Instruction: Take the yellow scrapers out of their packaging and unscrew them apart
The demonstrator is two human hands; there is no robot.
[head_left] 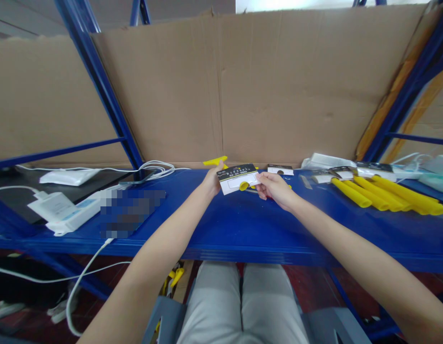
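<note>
Both hands are over the middle of the blue shelf, with a black-and-white printed packaging card [234, 178] between them. The fingers of my left hand [213, 179] are closed at its left edge. A yellow plastic piece [214, 161] sticks out beyond that hand; whether the hand grips it too is hidden. My right hand [275, 190] pinches the card's right edge between thumb and fingers. A yellow rounded end [244, 186] shows at the card's lower edge. Behind the right hand, another card with a dark hole [280, 169] lies on the shelf.
Several yellow tubes [382, 193] with card headers lie at the right. A pixelated dark device [131, 214], white power strip [80, 210] and cables are at the left. Cardboard [278, 86] stands behind the blue shelf [221, 234], between blue posts [99, 81].
</note>
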